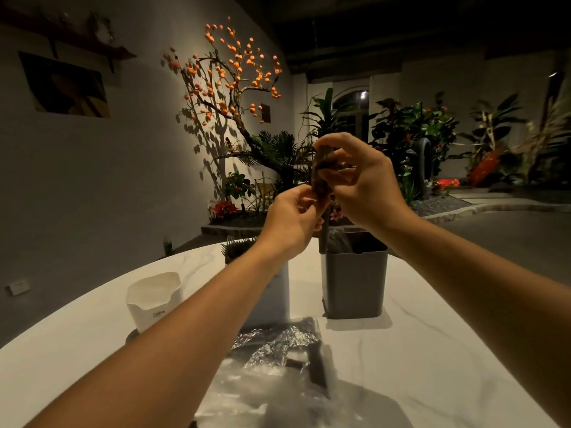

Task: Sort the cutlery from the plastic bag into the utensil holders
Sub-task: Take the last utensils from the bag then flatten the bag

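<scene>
While both hands work above the table, notes as follows
Right hand (358, 183): fingers curled, pinching the upper part of a dark utensil (321, 177)
Left hand (290, 217): pinching its lower edge
Utensil axis: near upright, handle pointing down
Grey holder (355, 282): directly below, nearer the right hand; likely target
White holders (154, 298): off left, one holding forks
Plastic bag (272, 381): on table, nearest the viewer

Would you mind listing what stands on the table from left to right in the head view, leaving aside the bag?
White holder → light holder with forks, partly behind the left forearm → dark grey holder.
</scene>
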{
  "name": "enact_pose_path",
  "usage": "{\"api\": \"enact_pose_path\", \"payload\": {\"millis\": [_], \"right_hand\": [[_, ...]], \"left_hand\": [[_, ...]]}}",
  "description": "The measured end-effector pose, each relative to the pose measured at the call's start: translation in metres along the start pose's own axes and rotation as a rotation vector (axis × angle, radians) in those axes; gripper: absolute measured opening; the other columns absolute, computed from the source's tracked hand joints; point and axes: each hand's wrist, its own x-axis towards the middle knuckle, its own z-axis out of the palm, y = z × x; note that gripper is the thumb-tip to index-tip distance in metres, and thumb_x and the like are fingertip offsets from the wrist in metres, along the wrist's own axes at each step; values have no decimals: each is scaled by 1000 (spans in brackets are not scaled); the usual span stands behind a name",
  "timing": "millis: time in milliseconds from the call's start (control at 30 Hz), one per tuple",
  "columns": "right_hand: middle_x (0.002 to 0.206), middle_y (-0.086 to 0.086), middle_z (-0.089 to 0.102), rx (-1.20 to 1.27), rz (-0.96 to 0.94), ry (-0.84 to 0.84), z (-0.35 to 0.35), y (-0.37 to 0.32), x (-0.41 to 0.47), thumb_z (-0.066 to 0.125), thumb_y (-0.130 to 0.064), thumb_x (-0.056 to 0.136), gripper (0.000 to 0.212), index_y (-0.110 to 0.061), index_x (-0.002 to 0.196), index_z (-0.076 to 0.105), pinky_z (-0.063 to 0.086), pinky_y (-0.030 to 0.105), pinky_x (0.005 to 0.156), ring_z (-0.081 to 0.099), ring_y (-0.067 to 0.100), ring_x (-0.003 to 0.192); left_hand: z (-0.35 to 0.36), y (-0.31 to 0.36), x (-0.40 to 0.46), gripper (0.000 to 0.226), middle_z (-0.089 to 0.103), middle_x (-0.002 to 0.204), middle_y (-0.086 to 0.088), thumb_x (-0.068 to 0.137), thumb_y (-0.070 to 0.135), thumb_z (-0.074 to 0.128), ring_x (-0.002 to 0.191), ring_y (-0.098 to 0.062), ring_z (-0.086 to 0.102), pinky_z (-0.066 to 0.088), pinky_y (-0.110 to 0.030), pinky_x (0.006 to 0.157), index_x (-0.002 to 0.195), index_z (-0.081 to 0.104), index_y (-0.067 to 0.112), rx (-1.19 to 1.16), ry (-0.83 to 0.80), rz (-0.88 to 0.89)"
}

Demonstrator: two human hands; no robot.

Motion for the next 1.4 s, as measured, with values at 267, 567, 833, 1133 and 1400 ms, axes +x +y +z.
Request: {"api": "enact_pose_path", "payload": {"millis": [267, 567, 833, 1133, 1400], "right_hand": [[111, 2, 66, -124, -6, 38, -11, 51, 12, 68, 2, 88, 46, -20, 127, 60, 59, 22, 80, 69, 15, 97], [113, 0, 70, -332, 192, -179, 3, 128, -26, 68, -8, 91, 36, -21, 125, 66, 58, 33, 90, 67, 11, 100], [112, 2, 63, -455, 204, -217, 3, 101, -35, 52, -22, 102, 26, -16, 121, 68, 49, 33, 90, 59, 19, 103], [98, -3, 69, -272, 164, -386, 33, 0, -80, 57, -31, 99, 19, -16, 104, 69, 55, 31, 79, 63, 10, 88], [88, 15, 75, -33, 459, -1014, 62, -74, -153, 49, -7, 98, 25, -2, 89, 72, 62, 35, 77, 74, 23, 77]], "left_hand": [[41, -29, 44, 16, 72, 83, -1, 99, 16, 63, 74, -20, 66, 60, -50, 83, 91, 67, 29, -29, 12, -69], [46, -72, 40, 22, 63, 99, 3, 96, 10, 57, 92, -12, 60, 50, -24, 75, 115, 59, 20, 240, 17, -64], [24, -57, 15, 32, 62, 94, 2, 97, -3, 38, 94, -14, 59, 50, -28, 86, 111, 62, 14, 217, 32, -110], [-36, -18, -81, 15, 67, 83, -7, 106, 20, 43, 73, -19, 64, 51, -29, 63, 103, 56, 12, 203, 118, -183], [-89, -16, -200, 43, 71, 62, -9, 106, 18, 40, 56, -24, 69, 60, -34, 58, 80, 69, 0, 397, -73, -368]]}}
